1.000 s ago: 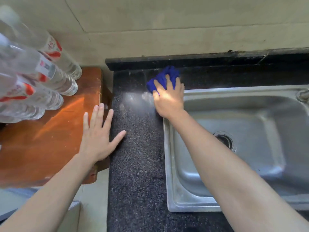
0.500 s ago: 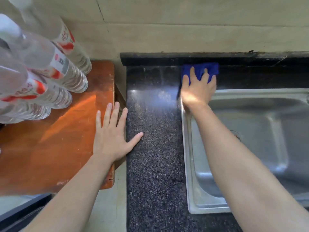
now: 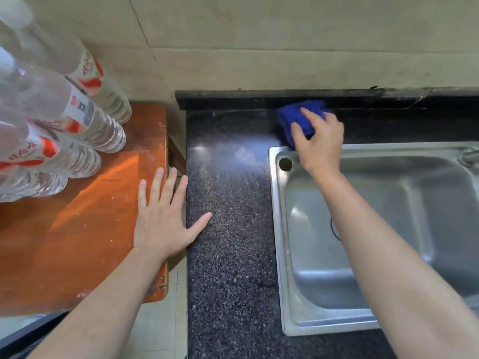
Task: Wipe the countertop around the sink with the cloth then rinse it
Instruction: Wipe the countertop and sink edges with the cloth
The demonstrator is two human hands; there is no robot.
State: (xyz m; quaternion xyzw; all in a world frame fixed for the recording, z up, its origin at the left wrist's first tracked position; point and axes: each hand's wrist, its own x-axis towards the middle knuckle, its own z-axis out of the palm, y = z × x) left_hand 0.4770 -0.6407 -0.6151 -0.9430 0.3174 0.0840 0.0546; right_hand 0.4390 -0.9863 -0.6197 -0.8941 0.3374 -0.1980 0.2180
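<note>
The blue cloth (image 3: 298, 117) is held bunched on the dark speckled countertop (image 3: 228, 242), on the narrow strip behind the steel sink (image 3: 276, 229). It lies at about 11 o'clock from the basin, tight against the raised black back ledge (image 3: 246, 101). It is gripped by the right hand (image 3: 320, 143), whose fingers are curled over it with the thumb set against its left side. The heel of that hand lies over the sink's back rim. The left hand (image 3: 160, 221) is laid flat at 9 o'clock, with the fingers straight and spread on the edge of the wooden table (image 3: 77, 255) and the thumb reaching onto the countertop. Nothing is held by it.

The wiping is judged to be under way, with the rinse not yet begun. Several risks can be foreseen:

- **Streaks:** because the cloth is bunched rather than spread, only a small patch is covered per stroke, so streaks could be left on the wide strip at 9 o'clock of the sink.
- **Trapped dirt:** dirt could be pushed into the seam under the back ledge, or into the open hole (image 3: 285, 164) in the sink's rim, instead of being lifted.
- **Bottles:** the clear water bottles (image 3: 85, 120) standing at 10 o'clock on the table could be jolted if weight is shifted on the bracing hand.
- **Tap:** the tap (image 3: 469, 155), barely seen at 3 o'clock, could be knocked on a long rightward stroke.
</note>
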